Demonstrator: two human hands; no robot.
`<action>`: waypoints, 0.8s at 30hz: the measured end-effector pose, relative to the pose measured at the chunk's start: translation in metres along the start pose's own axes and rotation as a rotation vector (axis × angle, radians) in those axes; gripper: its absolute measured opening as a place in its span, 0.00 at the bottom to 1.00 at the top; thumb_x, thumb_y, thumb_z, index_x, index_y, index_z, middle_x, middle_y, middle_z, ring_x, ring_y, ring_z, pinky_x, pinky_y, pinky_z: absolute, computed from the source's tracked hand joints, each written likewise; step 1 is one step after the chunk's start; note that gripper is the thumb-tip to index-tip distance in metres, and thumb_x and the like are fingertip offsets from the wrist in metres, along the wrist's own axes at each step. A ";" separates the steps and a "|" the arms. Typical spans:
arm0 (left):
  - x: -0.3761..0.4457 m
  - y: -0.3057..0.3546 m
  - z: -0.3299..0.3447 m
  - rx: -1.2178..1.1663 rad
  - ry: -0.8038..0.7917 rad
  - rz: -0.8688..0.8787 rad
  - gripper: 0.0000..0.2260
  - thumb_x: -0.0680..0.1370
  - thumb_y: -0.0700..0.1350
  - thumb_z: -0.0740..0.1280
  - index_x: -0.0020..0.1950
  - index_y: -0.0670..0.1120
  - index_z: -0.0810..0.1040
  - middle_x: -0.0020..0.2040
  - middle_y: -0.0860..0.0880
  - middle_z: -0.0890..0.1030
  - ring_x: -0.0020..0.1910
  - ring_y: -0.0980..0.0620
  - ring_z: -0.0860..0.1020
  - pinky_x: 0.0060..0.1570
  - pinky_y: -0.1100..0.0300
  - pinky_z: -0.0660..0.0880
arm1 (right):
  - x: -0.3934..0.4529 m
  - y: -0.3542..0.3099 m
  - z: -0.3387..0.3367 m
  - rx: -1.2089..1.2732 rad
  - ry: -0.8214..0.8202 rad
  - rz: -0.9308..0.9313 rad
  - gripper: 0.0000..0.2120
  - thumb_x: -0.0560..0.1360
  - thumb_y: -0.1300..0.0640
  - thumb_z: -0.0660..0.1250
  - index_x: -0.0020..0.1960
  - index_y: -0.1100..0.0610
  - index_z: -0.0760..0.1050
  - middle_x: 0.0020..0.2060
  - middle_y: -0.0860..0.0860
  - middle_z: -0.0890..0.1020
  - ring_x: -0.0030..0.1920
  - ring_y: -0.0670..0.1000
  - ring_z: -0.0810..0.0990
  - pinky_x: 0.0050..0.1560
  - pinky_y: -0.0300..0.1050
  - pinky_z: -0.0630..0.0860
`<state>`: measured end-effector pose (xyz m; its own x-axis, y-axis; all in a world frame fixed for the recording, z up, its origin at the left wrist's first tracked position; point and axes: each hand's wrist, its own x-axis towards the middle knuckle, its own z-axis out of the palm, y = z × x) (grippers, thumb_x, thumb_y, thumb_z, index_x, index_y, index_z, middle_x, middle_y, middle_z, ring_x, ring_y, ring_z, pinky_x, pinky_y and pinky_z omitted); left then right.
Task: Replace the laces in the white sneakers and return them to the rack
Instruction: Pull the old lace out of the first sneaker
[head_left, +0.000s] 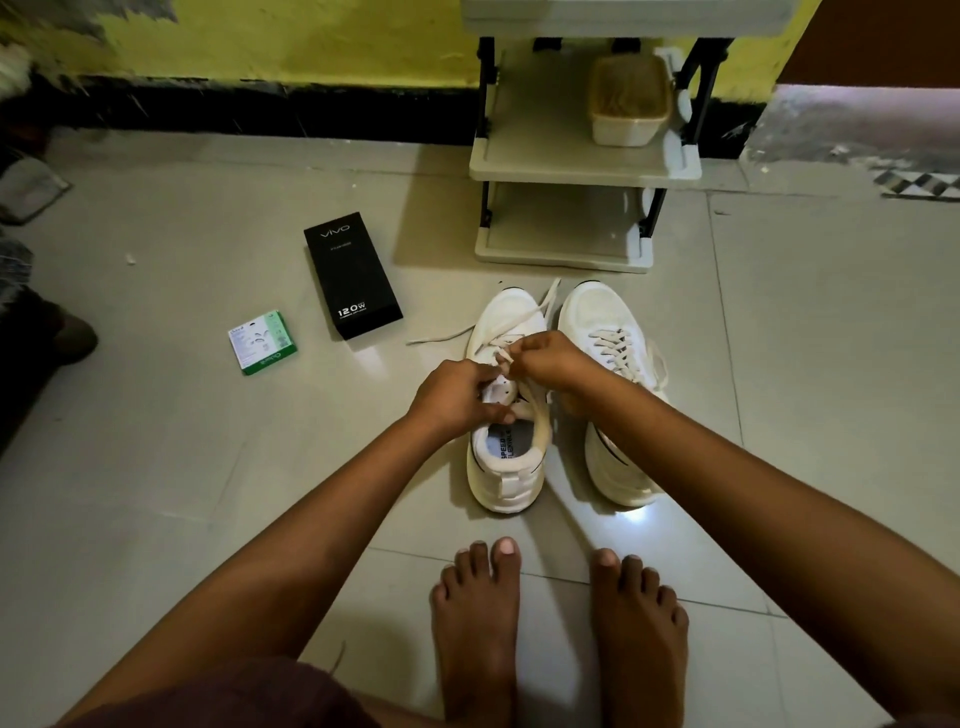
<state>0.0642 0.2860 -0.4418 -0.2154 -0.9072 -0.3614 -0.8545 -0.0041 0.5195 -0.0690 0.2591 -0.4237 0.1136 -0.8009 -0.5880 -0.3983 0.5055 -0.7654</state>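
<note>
White lace (511, 332) is pinched by both hands over the left sneaker (506, 447). Left hand (457, 392) and right hand (550, 358) hide its eyelets. Fingertips are too small to read.

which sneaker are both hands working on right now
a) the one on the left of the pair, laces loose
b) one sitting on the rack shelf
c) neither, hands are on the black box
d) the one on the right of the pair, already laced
a: the left hand and right hand pinch the loose lace over the left sneaker, while the right sneaker beside it sits laced and untouched.
</note>
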 end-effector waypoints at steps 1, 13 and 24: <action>0.000 -0.001 0.000 0.003 -0.001 -0.001 0.26 0.67 0.52 0.76 0.63 0.46 0.78 0.51 0.44 0.82 0.51 0.44 0.78 0.47 0.57 0.71 | 0.001 0.002 -0.001 -0.087 -0.010 -0.025 0.11 0.72 0.66 0.66 0.54 0.59 0.77 0.49 0.56 0.79 0.50 0.54 0.77 0.52 0.46 0.76; -0.004 0.000 -0.001 -0.009 -0.007 -0.028 0.24 0.67 0.53 0.75 0.60 0.43 0.79 0.54 0.44 0.82 0.53 0.45 0.77 0.52 0.51 0.74 | -0.008 0.003 0.002 -1.033 0.361 -0.437 0.11 0.74 0.55 0.64 0.51 0.58 0.81 0.52 0.55 0.78 0.58 0.56 0.71 0.54 0.48 0.65; -0.007 0.002 -0.001 -0.047 0.006 -0.056 0.29 0.68 0.52 0.75 0.67 0.45 0.74 0.61 0.44 0.79 0.61 0.45 0.75 0.59 0.53 0.72 | -0.016 0.000 -0.002 -1.272 0.279 -0.439 0.14 0.74 0.54 0.62 0.58 0.54 0.77 0.58 0.54 0.75 0.63 0.56 0.68 0.58 0.48 0.64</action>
<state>0.0644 0.2922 -0.4378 -0.1649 -0.9075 -0.3863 -0.8420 -0.0745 0.5344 -0.0728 0.2710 -0.4141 0.3207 -0.9308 -0.1751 -0.9464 -0.3224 -0.0194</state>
